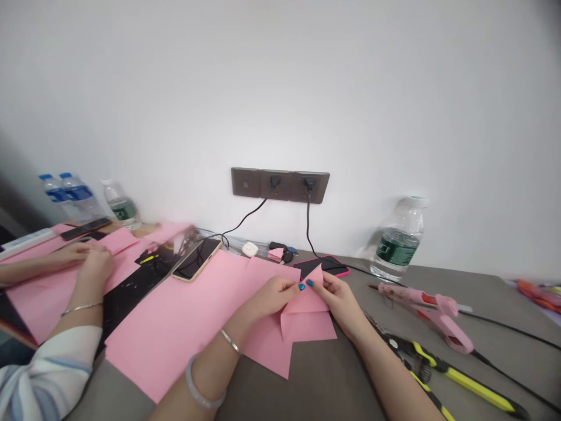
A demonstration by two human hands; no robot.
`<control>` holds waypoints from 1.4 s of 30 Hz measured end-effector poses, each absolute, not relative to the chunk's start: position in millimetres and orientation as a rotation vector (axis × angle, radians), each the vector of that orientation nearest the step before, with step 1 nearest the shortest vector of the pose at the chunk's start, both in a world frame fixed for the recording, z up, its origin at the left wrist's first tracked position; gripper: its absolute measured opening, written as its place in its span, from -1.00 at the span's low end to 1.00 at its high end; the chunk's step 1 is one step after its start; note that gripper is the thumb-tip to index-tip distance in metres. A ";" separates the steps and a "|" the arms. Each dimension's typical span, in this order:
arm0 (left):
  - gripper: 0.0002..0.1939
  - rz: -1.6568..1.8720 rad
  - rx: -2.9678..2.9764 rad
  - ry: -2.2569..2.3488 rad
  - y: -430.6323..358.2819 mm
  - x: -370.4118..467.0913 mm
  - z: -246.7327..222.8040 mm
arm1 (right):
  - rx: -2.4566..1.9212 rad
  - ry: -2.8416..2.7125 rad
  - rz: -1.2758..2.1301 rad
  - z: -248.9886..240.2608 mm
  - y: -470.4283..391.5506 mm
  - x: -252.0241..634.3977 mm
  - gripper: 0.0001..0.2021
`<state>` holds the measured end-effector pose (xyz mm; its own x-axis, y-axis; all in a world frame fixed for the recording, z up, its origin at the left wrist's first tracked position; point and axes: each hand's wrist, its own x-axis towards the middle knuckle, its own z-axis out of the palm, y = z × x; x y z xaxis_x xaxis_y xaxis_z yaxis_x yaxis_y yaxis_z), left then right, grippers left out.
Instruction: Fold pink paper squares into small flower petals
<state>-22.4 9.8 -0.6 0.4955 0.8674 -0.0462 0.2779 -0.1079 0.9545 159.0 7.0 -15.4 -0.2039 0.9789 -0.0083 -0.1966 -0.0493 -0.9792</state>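
Observation:
Between my two hands is a folded piece of pink paper (305,301), with a pointed tip sticking up. My left hand (277,294) pinches its left side near the top, the thumb with its blue nail pressed on the paper. My right hand (340,298) pinches the right side, its thumb close to the other one and its fingers behind the sheet. Larger pink sheets (188,316) lie beneath and to the left, overlapping on the grey table (245,392).
A pink glue gun (432,310), yellow-black pliers (464,380) and a water bottle (398,245) stand or lie right. Two phones (198,260) (326,267) rest near the wall, below a socket panel (280,185) with cables. At left, another person's hands (94,260) handle pink paper.

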 end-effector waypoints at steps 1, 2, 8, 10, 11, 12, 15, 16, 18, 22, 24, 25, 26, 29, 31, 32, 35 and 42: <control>-0.48 0.695 1.659 1.005 8.7 -21.0 0.2 | -0.979 -1.192 1.470 -15.2 6.7 159.2 -0.66; -0.47 0.715 1.671 1.013 8.1 -19.8 0.5 | -0.988 -1.194 1.468 -15.1 6.5 159.3 -0.66; -0.50 0.723 1.703 0.988 7.9 -17.1 -1.1 | -1.084 -1.149 1.369 -16.7 8.1 159.2 -0.60; -0.50 0.708 1.709 0.990 7.1 -17.0 -1.0 | -1.112 -1.139 1.354 -17.3 8.5 158.7 -0.59; -0.50 0.707 1.711 1.001 6.5 -16.8 -0.7 | -1.121 -1.141 1.352 -17.3 8.5 158.4 -0.59; -0.50 0.710 1.714 1.014 6.0 -16.5 -0.5 | -1.122 -1.147 1.352 -17.2 8.4 158.1 -0.58; -0.49 0.728 1.725 1.040 5.1 -15.4 -0.4 | -1.097 -1.164 1.375 -16.1 7.7 157.3 -0.56; -0.49 0.732 1.729 1.045 5.1 -15.2 -0.8 | -1.086 -1.166 1.387 -15.9 7.6 157.2 -0.56; -0.48 0.729 1.736 1.049 5.4 -15.0 -1.7 | -1.068 -1.170 1.404 -15.8 7.6 157.1 -0.57; -0.46 0.708 1.735 1.045 6.5 -15.8 -3.5 | -1.048 -1.170 1.415 -16.3 8.0 157.2 -0.58; -0.45 0.698 1.729 1.044 6.8 -16.3 -3.7 | -1.057 -1.169 1.417 -16.0 7.8 156.9 -0.57; -0.44 0.694 1.722 1.043 6.9 -16.4 -3.6 | -1.063 -1.170 1.416 -15.7 7.6 156.8 -0.57; -0.44 0.693 1.716 1.042 6.9 -16.5 -3.2 | -1.068 -1.171 1.412 -15.2 7.3 156.6 -0.56; -0.45 0.694 1.703 1.011 6.7 -16.7 -1.4 | -1.073 -1.170 1.375 -13.8 6.6 156.2 -0.58; -0.46 0.684 1.704 0.993 6.7 -16.9 0.2 | -1.071 -1.172 1.338 -13.2 6.5 156.0 -0.60; -0.46 0.678 1.706 0.993 6.8 -17.1 1.0 | -1.071 -1.173 1.322 -13.1 6.5 155.9 -0.60; -0.45 0.674 1.713 0.995 7.6 -18.5 2.9 | -1.084 -1.166 1.286 -14.0 6.9 155.9 -0.58; -0.47 0.678 1.657 0.894 7.5 -25.6 7.4 | -1.116 -1.010 1.216 -19.3 9.8 158.2 -0.53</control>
<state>-25.6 7.5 7.4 0.5545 0.8321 -0.0086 0.2167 -0.1344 0.9669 158.2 9.8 -19.3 0.0947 0.9955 -0.0038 -0.1789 0.0133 -0.9838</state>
